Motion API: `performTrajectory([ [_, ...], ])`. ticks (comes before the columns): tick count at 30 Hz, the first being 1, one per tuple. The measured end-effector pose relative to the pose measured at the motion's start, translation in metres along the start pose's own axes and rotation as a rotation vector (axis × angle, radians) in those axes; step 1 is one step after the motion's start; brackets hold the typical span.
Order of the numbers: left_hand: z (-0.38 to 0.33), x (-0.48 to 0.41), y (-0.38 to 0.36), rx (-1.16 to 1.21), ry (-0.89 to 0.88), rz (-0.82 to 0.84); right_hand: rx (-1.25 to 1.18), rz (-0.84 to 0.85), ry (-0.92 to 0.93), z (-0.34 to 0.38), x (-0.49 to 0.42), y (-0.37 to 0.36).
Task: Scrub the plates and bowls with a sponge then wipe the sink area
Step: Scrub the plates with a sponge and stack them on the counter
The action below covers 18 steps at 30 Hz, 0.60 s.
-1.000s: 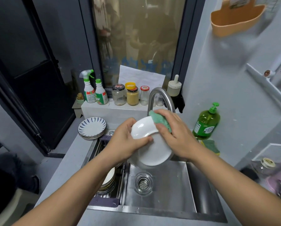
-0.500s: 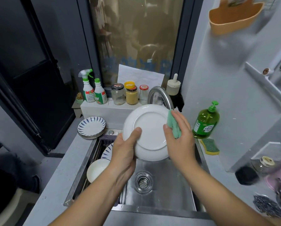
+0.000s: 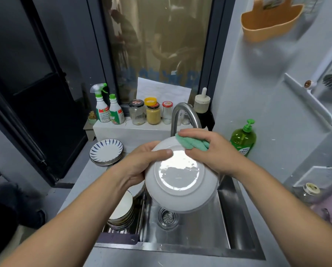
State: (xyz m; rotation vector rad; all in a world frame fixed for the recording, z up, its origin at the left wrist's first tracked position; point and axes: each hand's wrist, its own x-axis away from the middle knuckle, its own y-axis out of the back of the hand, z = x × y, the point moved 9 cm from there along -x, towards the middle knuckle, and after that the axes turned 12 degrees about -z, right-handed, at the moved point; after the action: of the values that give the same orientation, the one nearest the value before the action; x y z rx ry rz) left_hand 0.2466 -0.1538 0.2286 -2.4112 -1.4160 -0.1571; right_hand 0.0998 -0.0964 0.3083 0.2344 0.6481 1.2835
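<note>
**A:** What is in each grip?

**B:** The right hand [image 3: 215, 151] has its fingers curled over a folded soft green sponge [image 3: 192, 143] and presses it against the top rim of a white round ceramic plate [image 3: 180, 184]. The left hand [image 3: 142, 162] grips the same plate at its left edge. The thumb lies flat across the underside and the fingers are hidden behind.

**A:** How is the plate held?

**B:** It is tilted, with the foot ring and wet, shiny underside facing the camera. It hangs over the stainless steel sink [image 3: 230, 218], just above the round metal drain strainer [image 3: 167, 218]. Both forearms reach in from the lower corners and meet at the plate.

**A:** And around it?

**B:** A stack of pale bowls [image 3: 122, 211] leans in the rack on the sink's left side. A curved steel faucet [image 3: 182, 112] rises just behind the right hand. On the grey counter [image 3: 80, 182] to the left sits a pile of white plates with blue stripes [image 3: 106, 153]. A green pump bottle of dish soap [image 3: 243, 139] stands to the right of the sink, near the wall.

**A:** Further back?

**B:** Glass jars [image 3: 153, 114] and two white spray bottles with green caps [image 3: 108, 108] line a white ledge under a dark-framed window [image 3: 157, 54]. An orange plastic holder [image 3: 271, 22] hangs on the pale right wall.
</note>
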Motion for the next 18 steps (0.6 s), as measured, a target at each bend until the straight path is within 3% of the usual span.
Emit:
performTrajectory([
  [4,0.002,-0.007,0.019,0.184,-0.037,-0.305,0.108,-0.236,0.048,-0.014,0.009,0.000],
  [7,0.011,-0.007,0.030,0.312,-0.046,-0.437,0.344,-0.278,0.146,-0.015,0.043,-0.028],
  [11,0.021,0.000,0.030,0.313,-0.076,-0.483,0.683,-0.131,0.365,-0.015,0.063,-0.062],
  [16,0.023,-0.003,0.018,0.403,-0.094,-0.430,0.809,-0.166,0.246,0.001,0.027,-0.049],
  [18,0.021,-0.002,0.016,0.458,-0.105,-0.413,0.895,-0.115,0.337,0.015,0.034,-0.072],
])
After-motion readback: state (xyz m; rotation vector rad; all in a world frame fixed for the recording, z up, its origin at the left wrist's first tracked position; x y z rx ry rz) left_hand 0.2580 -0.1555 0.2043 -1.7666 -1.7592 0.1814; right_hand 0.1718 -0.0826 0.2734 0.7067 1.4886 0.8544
